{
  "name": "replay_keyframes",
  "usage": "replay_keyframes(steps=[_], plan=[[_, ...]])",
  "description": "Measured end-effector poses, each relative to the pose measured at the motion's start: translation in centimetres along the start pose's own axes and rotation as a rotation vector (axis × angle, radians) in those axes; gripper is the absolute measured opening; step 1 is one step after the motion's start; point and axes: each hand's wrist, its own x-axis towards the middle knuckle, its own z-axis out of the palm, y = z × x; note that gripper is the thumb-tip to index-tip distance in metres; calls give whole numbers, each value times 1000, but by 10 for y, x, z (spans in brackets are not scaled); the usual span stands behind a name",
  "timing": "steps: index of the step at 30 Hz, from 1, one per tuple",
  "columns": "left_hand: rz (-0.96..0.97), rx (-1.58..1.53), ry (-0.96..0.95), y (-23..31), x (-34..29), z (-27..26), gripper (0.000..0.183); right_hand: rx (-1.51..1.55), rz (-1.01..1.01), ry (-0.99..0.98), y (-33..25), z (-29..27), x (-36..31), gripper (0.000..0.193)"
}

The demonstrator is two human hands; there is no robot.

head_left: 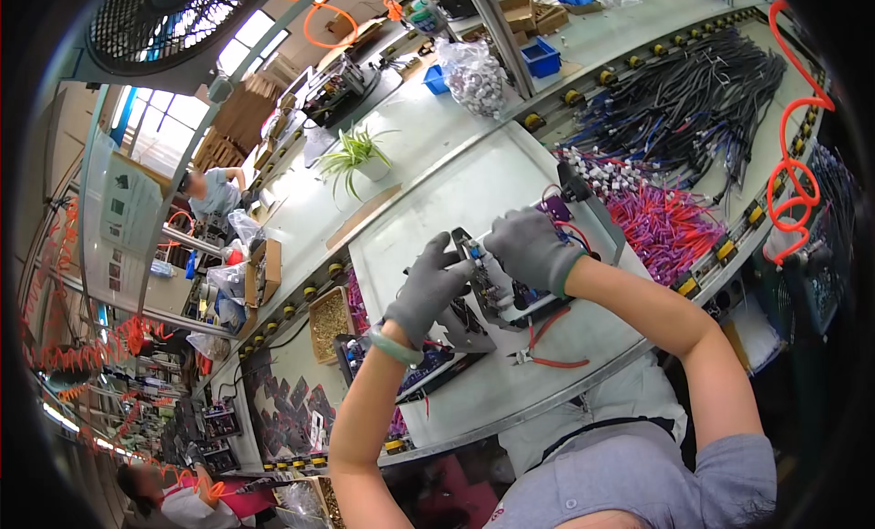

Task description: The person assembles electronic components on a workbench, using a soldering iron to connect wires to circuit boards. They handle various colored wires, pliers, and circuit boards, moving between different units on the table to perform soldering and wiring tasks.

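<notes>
Grey-gloved left hand (427, 290), right hand (531, 248) at electronics unit (493, 297), grasps unclear; red wire (577, 230), unit's two o'clock, might snag: hand close.

the gloved left hand (430, 287) and right hand (533, 246) touch what seems an electronic assembly (490, 290) near red-handled pliers (558, 361).

This is a factory workshop for electrical assembly, with benches edged by yellow-and-black rollers (726, 251). Heaps of black cables (693, 101), bundled pink and purple wires (665, 233) and small brass-coloured parts (332, 328) lie within reach. Coiled orange hoses (791, 194), a big fan (169, 23) and co-workers at other stations (216, 199) share the hall.
</notes>
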Motion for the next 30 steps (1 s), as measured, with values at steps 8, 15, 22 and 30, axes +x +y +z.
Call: replay_keyframes(steps=[8,15,22,30], plan=[[-150,-258,-249,6,-5,0,38,-156,-195,69,0,2,-8,10],[-122,-181,-194,-1,-1,-1,42,-93,-295,208,6,14,-8,7],[-123,-183,-145,7,-9,4,42,-4,-281,124,7,16,-6,10],[-102,-156,-107,1,-5,9,40,85,-97,-193,-1,11,9,13]])
